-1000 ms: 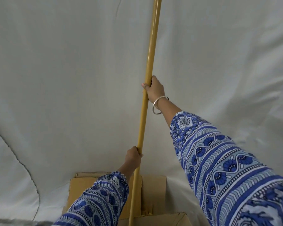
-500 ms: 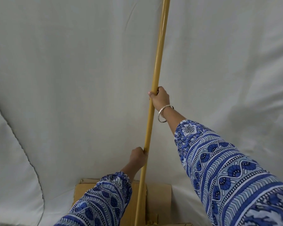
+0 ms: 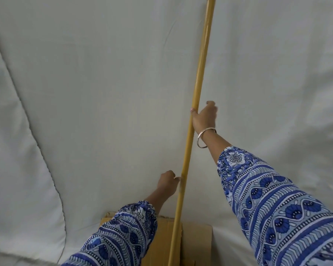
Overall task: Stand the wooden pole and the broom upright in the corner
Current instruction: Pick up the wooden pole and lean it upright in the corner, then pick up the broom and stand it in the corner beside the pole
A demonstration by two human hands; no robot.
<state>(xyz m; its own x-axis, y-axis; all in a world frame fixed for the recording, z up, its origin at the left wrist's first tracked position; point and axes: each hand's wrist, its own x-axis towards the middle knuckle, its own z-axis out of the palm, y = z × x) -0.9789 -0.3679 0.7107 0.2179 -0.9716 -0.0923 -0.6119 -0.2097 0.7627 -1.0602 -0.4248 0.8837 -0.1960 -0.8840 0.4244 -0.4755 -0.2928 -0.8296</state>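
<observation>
The yellow wooden pole (image 3: 199, 77) stands nearly upright against the white cloth backdrop (image 3: 104, 93), its top leaning right and out of frame. Its lower end runs down in front of the cardboard box (image 3: 197, 239). My right hand (image 3: 204, 117) is just right of the pole at mid height, fingers spread off it and only the thumb touching. My left hand (image 3: 168, 181) sits lower, left of the pole, loosely curled, with one fingertip against it. No broom is in view.
White cloth covers the whole background, with a stitched seam (image 3: 37, 146) curving down the left side. Flattened cardboard boxes stand at the bottom centre behind my patterned left sleeve (image 3: 123, 237).
Both hands had gripped the pole; now the right hand's fingers have opened off it and the left hand has slipped to its left side. The pole has shifted right in the view.
</observation>
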